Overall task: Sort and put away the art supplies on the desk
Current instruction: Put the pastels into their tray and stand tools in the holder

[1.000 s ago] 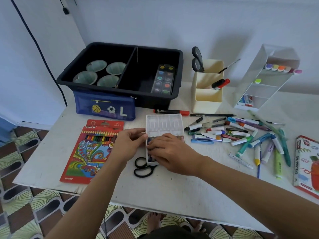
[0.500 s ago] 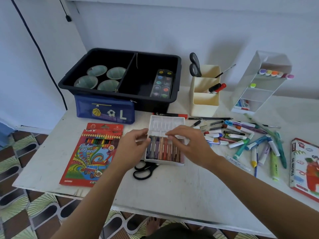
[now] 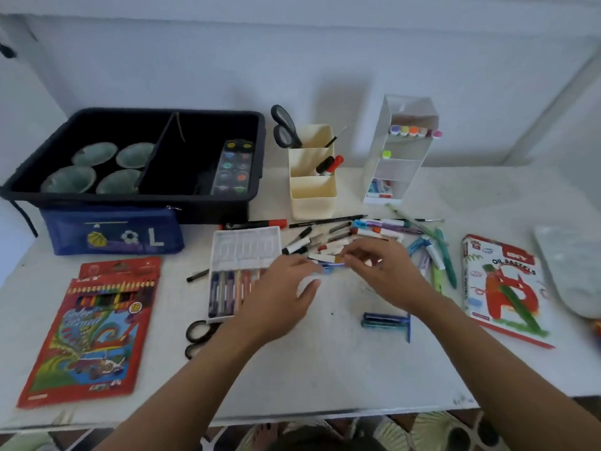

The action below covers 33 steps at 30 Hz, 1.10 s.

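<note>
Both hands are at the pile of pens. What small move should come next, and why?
Probably lift the blue stick and lay it in the open pastel case. The left hand and right hand meet on it right beside the case, which already holds similar sticks; blur hides the exact grip.

- Your left hand (image 3: pixel 279 297) covers the right end of the pastel tray (image 3: pixel 242 252), so the sticks under it are hidden
- Your right hand (image 3: pixel 387 271) and the left are motion-smeared at the fingertips; can't tell which one grips the small blue thing (image 3: pixel 328 267) between them
- Desk scissors (image 3: pixel 199 335): handles only, blades run under the tray and your left forearm
- Pale object (image 3: pixel 572 271) is cut by the right edge and too blurred to identify
- White organizer (image 3: pixel 395 177): bottom-shelf items too small to tell
</note>
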### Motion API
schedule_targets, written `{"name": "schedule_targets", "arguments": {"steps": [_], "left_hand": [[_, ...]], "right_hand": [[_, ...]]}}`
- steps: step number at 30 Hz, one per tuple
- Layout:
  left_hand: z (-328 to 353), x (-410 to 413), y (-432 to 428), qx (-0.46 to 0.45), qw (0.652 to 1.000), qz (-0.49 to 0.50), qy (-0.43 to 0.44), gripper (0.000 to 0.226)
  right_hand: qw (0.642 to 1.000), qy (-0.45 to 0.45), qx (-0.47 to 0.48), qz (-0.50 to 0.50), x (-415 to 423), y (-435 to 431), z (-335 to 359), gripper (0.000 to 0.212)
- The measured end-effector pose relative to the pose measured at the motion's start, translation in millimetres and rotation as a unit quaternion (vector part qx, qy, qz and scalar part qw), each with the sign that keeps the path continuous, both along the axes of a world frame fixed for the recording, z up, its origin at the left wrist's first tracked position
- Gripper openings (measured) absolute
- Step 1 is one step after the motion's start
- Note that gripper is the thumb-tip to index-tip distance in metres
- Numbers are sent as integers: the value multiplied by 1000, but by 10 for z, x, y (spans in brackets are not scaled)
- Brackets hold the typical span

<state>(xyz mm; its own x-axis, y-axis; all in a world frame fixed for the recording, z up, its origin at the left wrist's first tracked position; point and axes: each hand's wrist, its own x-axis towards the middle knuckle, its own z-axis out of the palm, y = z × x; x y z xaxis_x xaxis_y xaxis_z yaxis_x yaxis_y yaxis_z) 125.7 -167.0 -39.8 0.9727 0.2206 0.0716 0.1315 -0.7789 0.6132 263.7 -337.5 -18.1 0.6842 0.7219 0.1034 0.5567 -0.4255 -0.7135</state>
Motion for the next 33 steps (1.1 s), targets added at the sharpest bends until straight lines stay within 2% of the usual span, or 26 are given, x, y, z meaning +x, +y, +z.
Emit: {"name": "schedule_targets", "arguments": {"steps": [3,5,8,12,15,21,26,30,33], "left_hand": [[-116,129,-155,72,997,-18,31,40],[-169,169,-207,86,994,-12,59,45],[-220,189,-257,86,994,3,65,46],[-247,210,-307,134,988,22,69,47],[-256,222,-323,183,980,30,68,48],[-284,244,-337,204,975,45,74,46],[-231,298,-284,178,982,31,46,35],[-218,291,-244,192,980,26,37,33],[-219,281,-247,154,987,31,42,33]], "right_hand": [[994,-2,-96,46,43,-296,23,6],[984,-23,-160,79,43,-477,22,4],[963,-85,-237,96,37,-667,-12,16],[940,-119,-296,118,-16,-718,-86,39],[934,-150,-299,123,-33,-708,-118,34],[940,-163,-274,126,-67,-619,-168,21],[948,-146,-260,115,-25,-490,-168,29],[955,-150,-237,102,7,-415,-180,18],[963,-145,-215,76,-7,-382,-195,12]]}}
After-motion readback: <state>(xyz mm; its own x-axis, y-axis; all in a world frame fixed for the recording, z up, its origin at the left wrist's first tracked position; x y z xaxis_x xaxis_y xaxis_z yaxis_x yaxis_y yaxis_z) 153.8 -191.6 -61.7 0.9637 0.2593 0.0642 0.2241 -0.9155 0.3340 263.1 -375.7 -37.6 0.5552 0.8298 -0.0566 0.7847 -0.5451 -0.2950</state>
